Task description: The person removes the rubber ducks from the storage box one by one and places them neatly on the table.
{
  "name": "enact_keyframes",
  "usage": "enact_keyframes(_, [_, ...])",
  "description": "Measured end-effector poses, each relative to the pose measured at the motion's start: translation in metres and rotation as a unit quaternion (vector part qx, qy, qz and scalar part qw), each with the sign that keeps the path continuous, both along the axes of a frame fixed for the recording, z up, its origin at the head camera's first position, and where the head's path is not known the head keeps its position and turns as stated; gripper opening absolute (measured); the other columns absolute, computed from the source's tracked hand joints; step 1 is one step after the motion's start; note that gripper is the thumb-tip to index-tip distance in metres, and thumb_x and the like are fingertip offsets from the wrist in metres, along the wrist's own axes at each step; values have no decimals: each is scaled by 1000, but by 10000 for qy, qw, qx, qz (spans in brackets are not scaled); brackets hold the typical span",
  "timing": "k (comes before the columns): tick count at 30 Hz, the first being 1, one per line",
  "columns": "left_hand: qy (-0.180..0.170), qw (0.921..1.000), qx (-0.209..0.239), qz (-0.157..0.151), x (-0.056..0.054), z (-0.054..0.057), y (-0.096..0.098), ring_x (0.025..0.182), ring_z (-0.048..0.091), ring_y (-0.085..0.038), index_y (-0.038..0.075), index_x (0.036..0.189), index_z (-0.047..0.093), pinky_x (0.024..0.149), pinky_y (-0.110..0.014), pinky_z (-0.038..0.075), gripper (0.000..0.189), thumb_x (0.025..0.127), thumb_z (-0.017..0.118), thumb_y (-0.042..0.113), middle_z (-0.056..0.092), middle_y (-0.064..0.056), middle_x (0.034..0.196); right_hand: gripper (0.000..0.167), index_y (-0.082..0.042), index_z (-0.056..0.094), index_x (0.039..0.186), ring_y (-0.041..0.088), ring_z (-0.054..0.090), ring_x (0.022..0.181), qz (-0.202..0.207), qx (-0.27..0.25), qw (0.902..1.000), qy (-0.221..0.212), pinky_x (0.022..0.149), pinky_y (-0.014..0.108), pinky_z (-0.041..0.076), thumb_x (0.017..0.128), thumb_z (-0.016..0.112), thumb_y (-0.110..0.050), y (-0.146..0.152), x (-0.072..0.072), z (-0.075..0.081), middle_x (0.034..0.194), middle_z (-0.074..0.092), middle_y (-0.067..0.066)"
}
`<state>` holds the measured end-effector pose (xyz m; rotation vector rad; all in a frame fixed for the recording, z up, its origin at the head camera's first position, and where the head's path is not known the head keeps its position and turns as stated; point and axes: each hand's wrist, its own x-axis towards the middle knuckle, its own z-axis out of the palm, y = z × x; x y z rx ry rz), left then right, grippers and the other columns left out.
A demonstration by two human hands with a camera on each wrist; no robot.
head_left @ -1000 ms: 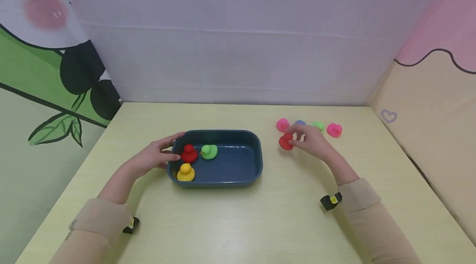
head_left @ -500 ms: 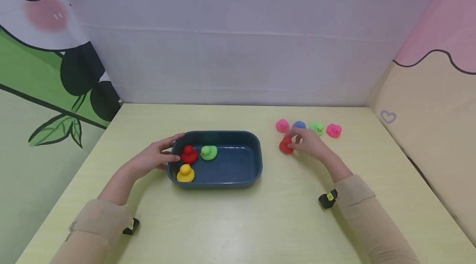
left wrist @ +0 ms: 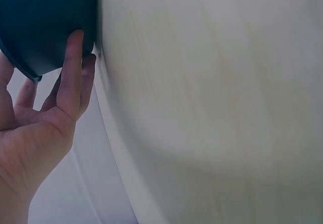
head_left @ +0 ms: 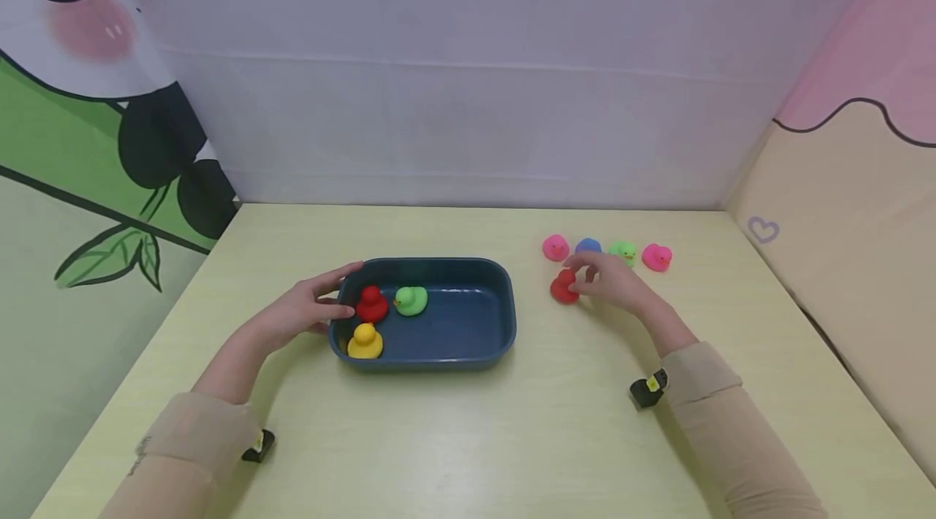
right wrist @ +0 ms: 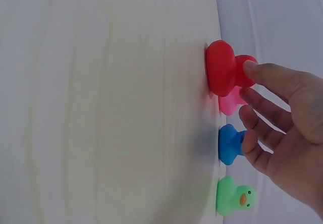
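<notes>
A dark blue tray point(head_left: 439, 362) sits on the table, and my left hand point(head_left: 296, 312) grips its left end. In the left wrist view, the fingers lie along the outer wall of the tray point(left wrist: 45, 27). Inside it, at the left, are a red duck point(head_left: 372, 305), a yellow duck point(head_left: 365, 343) and a green duck point(head_left: 411, 301). To the right of the tray, my right hand point(head_left: 610, 282) pinches another red rubber duck point(head_left: 563, 288) by its head. The right wrist view has this red duck point(right wrist: 220, 68) upright with its base at the tabletop, the thumb against its head.
Behind the right hand stands a row of ducks: pink point(head_left: 555, 248), blue point(head_left: 588, 246), green point(head_left: 624, 252) and another pink duck point(head_left: 657, 257). The pale wooden table point(head_left: 453, 446) ends at a light cloth backdrop point(head_left: 468, 121). Printed panels flank both sides.
Over the last second the right hand and its red duck have shifted only slightly, still at the same spot. The left hand and tray keep their place.
</notes>
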<state>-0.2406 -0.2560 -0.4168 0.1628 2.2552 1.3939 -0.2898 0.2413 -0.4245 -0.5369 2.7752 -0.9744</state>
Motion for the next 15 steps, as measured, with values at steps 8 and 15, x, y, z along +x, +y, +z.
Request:
enact_keyframes(8, [46, 10000, 53, -57, 3, 3, 1, 128, 40, -43, 33, 150, 23, 84, -41, 55, 73, 90, 64, 23, 19, -19, 154, 37, -14, 60, 122, 22, 52, 86, 330, -38, 9994, 32, 63, 30, 49, 86, 68, -13, 9, -3, 2, 98, 58, 5])
enact_keyframes(15, [66, 10000, 44, -36, 4, 4, 2, 127, 41, -42, 34, 150, 23, 84, -41, 55, 73, 90, 64, 23, 20, -18, 154, 38, -18, 60, 124, 23, 53, 92, 696, -85, 9975, -83, 70, 31, 50, 88, 63, -5, 11, -7, -1, 103, 58, 5])
